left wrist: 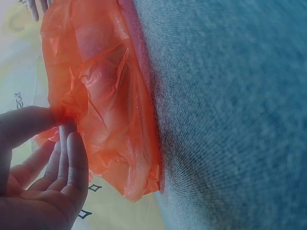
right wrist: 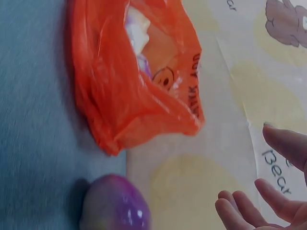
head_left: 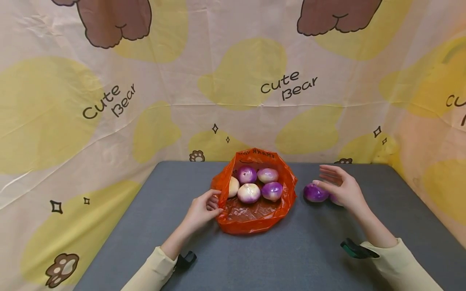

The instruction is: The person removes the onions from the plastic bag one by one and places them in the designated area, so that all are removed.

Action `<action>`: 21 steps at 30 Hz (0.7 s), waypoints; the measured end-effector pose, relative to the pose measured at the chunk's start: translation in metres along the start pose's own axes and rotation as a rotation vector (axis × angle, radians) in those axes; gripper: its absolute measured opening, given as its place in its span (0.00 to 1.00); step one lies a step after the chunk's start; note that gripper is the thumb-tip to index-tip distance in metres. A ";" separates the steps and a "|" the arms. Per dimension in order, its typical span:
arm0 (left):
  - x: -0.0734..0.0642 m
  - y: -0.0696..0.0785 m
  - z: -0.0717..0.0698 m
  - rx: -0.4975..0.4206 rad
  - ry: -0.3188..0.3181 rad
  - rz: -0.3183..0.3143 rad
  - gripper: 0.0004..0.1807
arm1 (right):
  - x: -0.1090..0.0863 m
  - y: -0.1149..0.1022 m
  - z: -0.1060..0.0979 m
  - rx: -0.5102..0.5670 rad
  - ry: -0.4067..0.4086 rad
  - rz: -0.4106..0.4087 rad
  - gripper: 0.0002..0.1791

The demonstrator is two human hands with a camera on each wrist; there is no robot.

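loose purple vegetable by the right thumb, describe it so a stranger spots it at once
On the grey table, find the red-orange bag of round vegetables. Just right of it in the head view sits a glossy purple vegetable by the right hand. Unlike those, it lies outside the bag; unlike the loose neighbour to its right, it is mostly uncovered by the hand.

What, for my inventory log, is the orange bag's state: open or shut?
Open: in the head view, the orange bag gapes wide, showing five round vegetables inside, and the left hand pinches its edge.
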State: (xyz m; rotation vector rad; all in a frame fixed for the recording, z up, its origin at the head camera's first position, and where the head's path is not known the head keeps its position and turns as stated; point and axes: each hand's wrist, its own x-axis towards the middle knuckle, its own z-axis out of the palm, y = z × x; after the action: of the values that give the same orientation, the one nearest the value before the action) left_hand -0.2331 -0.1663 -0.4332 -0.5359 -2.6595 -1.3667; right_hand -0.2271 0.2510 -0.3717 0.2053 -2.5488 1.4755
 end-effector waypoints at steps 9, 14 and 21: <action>0.001 -0.002 0.000 -0.011 -0.005 0.000 0.25 | 0.008 -0.013 0.026 0.125 -0.053 -0.069 0.32; 0.001 -0.002 0.000 -0.014 -0.009 0.006 0.25 | 0.016 -0.018 0.039 0.152 -0.084 -0.069 0.31; 0.001 -0.002 0.001 0.001 -0.011 0.008 0.25 | 0.025 -0.025 0.061 0.164 -0.137 -0.091 0.31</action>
State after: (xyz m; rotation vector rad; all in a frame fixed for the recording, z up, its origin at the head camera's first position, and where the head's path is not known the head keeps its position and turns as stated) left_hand -0.2346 -0.1668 -0.4350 -0.5556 -2.6636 -1.3641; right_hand -0.2521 0.1847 -0.3742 0.4541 -2.4825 1.6900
